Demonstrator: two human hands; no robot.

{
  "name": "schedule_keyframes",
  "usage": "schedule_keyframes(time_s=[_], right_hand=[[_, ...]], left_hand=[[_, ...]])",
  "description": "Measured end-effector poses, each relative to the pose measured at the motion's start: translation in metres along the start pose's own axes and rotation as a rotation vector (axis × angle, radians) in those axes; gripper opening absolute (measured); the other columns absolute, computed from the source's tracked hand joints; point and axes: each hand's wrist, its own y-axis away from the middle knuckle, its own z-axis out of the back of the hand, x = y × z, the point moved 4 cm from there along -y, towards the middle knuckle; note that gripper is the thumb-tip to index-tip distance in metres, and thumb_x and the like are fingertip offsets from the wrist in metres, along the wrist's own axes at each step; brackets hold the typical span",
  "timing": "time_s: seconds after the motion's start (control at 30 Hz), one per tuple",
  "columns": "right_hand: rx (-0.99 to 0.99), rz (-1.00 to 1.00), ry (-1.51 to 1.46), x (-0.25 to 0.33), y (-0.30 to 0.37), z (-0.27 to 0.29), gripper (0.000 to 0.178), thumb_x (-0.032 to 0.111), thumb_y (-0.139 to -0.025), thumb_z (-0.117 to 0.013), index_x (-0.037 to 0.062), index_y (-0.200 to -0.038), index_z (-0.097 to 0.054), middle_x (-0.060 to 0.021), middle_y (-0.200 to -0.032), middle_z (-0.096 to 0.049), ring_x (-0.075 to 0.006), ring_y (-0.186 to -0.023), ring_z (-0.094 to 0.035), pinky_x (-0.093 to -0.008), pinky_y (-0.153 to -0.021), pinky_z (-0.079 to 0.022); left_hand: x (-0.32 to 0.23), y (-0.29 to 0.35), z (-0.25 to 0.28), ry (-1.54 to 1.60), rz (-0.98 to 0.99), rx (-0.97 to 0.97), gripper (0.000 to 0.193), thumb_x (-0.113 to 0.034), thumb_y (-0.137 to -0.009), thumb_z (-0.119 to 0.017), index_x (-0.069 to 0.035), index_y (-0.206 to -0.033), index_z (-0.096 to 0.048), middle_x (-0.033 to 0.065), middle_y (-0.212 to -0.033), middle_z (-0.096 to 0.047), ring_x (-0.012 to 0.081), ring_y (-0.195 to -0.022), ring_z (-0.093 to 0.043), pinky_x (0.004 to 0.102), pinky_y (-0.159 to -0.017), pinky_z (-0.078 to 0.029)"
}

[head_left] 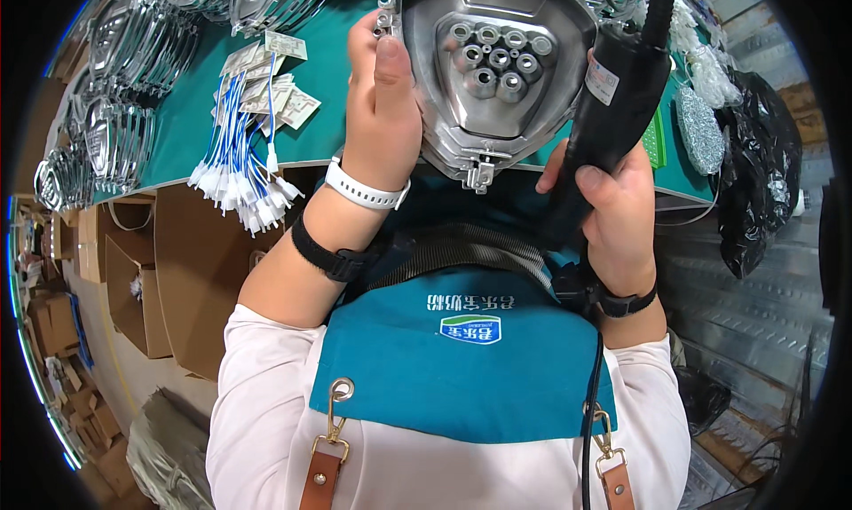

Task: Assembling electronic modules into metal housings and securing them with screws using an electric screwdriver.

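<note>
L hand [383, 93] is closed on the left edge of a grey metal casting [493, 66], thumb lying across its rim, fingers behind it. The casting is a rounded-triangle shell w/ a cluster of short tubes in its middle and a small bracket at its lower tip; it's held up above the near edge of the green table [191, 110], not resting on it. A white watch [366, 190] and a black strap sit on the L wrist. R hand [612, 213] is wrapped tight round a black power tool [612, 102], which touches the casting's right edge; its hose runs up out of view. Near the table's front edge, left of the L hand, lies a bundle of blue-and-white wires [235, 155] w/ paper tags. More metal castings [133, 84] are stacked along the far left side. Cardboard boxes [169, 261] stand below the table, black plastic bags [763, 164] at the right end.
</note>
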Motion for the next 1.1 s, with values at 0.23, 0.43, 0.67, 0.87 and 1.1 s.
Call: schedule_keyframes(time_s=[0.23,0.43,0.67,0.87,1.1], right_hand=[[0.042,-0.041,-0.038,-0.008,-0.008,0.001,0.048,0.010,-0.076,-0.071,-0.0007,-0.117,-0.048,-0.0076,-0.093,-0.059,-0.0181,-0.075,-0.063,-0.0325,-0.069,-0.053],[0.016,0.073,-0.153,-0.015,-0.006,0.012,0.050,0.017,-0.078,-0.070,-0.0009,-0.119,-0.047,-0.0104,-0.100,-0.060,-0.0201,-0.074,-0.063,-0.0328,-0.068,-0.053],[-0.008,0.002,-0.146,-0.024,-0.004,0.014,0.051,0.025,-0.081,-0.070,-0.0001,-0.118,-0.047,-0.0090,-0.093,-0.059,-0.0202,-0.073,-0.062,-0.0335,-0.067,-0.053],[0.033,-0.005,-0.176,-0.019,-0.003,0.008,0.050,0.026,-0.079,-0.071,0.0003,-0.114,-0.047,-0.0086,-0.089,-0.057,-0.0207,-0.072,-0.062,-0.0337,-0.065,-0.053],[0.050,0.018,-0.025,-0.025,-0.010,0.014,0.066,0.037,-0.078,-0.071,-0.0028,-0.125,-0.047,-0.0101,-0.111,-0.056,-0.0201,-0.073,-0.058,-0.0331,-0.065,-0.049]], left_hand=[[0.009,0.007,0.010,-0.220,-0.114,0.034,0.062,-0.051,-0.100,-0.033,0.003,-0.131,-0.033,0.0107,-0.106,-0.060,0.0145,-0.093,-0.056,0.0249,-0.084,-0.043],[0.015,0.013,0.011,-0.060,-0.044,0.002,0.070,-0.055,-0.098,-0.033,0.003,-0.136,-0.021,0.0178,-0.128,-0.046,0.0203,-0.114,-0.049,0.0316,-0.100,-0.037],[0.014,0.014,0.005,-0.070,-0.055,-0.004,0.067,-0.053,-0.099,-0.033,0.002,-0.136,-0.021,0.0161,-0.125,-0.049,0.0190,-0.113,-0.050,0.0314,-0.099,-0.038],[0.003,0.012,-0.001,0.056,-0.031,0.047,0.063,-0.050,-0.100,-0.032,0.002,-0.134,-0.023,0.0139,-0.120,-0.051,0.0169,-0.109,-0.051,0.0290,-0.097,-0.039],[0.007,-0.008,0.004,-0.086,0.017,0.010,0.066,-0.058,-0.099,-0.026,-0.003,-0.136,-0.031,0.0125,-0.124,-0.054,0.0180,-0.111,-0.055,0.0289,-0.093,-0.045]])
